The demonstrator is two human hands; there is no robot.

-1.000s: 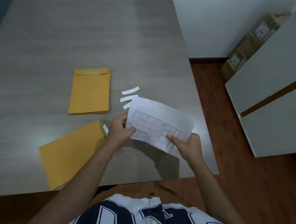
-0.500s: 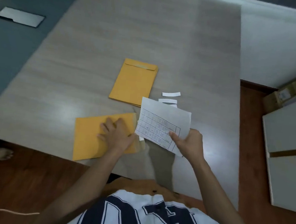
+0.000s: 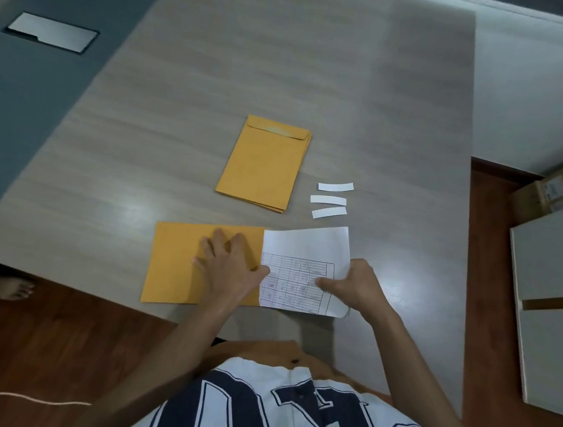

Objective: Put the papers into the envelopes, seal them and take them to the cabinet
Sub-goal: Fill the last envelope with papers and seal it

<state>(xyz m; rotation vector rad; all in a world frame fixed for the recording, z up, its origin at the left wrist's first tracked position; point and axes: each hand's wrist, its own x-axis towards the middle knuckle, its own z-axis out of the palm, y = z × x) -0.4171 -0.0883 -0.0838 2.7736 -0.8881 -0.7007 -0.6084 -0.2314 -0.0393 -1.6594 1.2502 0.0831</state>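
Paper [image 3: 305, 250] pinched by right hand [image 3: 352, 289], apparently entering envelope [image 3: 179, 265] mouth; left hand [image 3: 230, 267] flat, pressing envelope near table [image 3: 288, 59] edge.

White jersey [image 3: 288, 417] with big navy letters; bare forearms.

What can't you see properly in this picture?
- Head view: writing in the table printed on the white paper sheet is too small and blurry to read.
- How far the sheet is inside the flat yellow envelope: the left hand covers its opening.
- Number of envelopes in the yellow stack: edges too thin.
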